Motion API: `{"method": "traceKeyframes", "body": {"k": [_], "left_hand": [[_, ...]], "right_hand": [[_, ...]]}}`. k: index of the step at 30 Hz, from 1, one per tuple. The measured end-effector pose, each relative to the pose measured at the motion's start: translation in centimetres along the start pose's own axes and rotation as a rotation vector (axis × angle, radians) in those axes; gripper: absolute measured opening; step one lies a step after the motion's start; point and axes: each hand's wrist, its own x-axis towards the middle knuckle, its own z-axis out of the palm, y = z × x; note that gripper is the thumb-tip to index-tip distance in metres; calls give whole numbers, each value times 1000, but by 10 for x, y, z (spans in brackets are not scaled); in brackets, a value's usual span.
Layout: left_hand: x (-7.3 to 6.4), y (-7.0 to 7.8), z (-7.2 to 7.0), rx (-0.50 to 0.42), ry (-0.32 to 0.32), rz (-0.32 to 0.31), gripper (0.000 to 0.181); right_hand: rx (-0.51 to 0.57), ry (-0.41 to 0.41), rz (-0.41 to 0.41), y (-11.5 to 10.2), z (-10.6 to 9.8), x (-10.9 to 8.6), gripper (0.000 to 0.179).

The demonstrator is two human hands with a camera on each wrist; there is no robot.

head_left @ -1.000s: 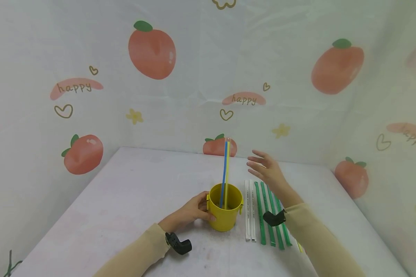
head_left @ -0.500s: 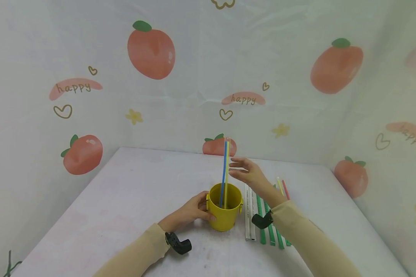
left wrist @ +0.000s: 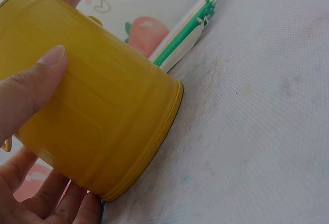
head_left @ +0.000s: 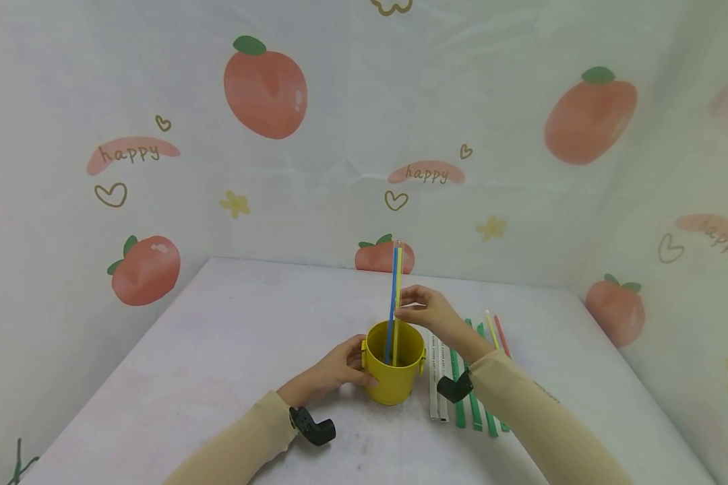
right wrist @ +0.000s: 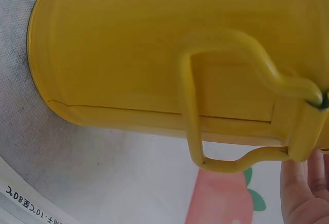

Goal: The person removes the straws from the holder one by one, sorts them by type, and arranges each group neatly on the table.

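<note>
A small yellow metal bucket (head_left: 391, 387) stands upright on the table. My left hand (head_left: 340, 364) grips its left side, the thumb (left wrist: 43, 82) across the front and the other fingers around behind. A blue straw (head_left: 393, 283) and a yellow straw (head_left: 399, 269) stand in the bucket, their clear wrapping showing at the top. Just above the rim, my right hand (head_left: 433, 313) pinches the yellow straw between thumb and fingertips. In the right wrist view, the bucket's side handle (right wrist: 190, 111) hides most of that hand's grip, with only some fingers (right wrist: 295, 188) showing.
Right of the bucket lie white paper-wrapped straws (head_left: 433, 394) and several green-wrapped straws (head_left: 476, 411), partly under my right forearm. Beyond them are a loose yellow straw (head_left: 492, 330) and a red straw (head_left: 502, 335). A fruit-patterned cloth wall (head_left: 315, 229) closes off the back.
My right hand has come left and down from above the wrapped straws to the yellow straw, its fingers closing in. The left hand and the bucket have stayed put.
</note>
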Motion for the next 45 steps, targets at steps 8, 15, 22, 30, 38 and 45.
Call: {"method": "traceKeyframes", "body": {"k": [8, 15, 22, 30, 38, 45], "left_hand": [[-1, 1, 1, 17, 0, 3, 68], [-1, 2, 1, 20, 7, -7, 70], [0, 0, 0, 16, 10, -15, 69], [0, -1, -1, 14, 3, -2, 70], [0, 2, 0, 2, 15, -15, 68], [0, 1, 0, -5, 7, -13, 68]], "right_hand": [[-5, 4, 16, -1, 2, 0, 34], [35, 28, -14, -3, -1, -2, 31], [173, 75, -49, -12, -9, -5, 29], [307, 136, -108, -36, -27, -10, 23], [406, 224, -245, -58, -56, -20, 20], [463, 290, -338, -65, -90, -31, 23]]}}
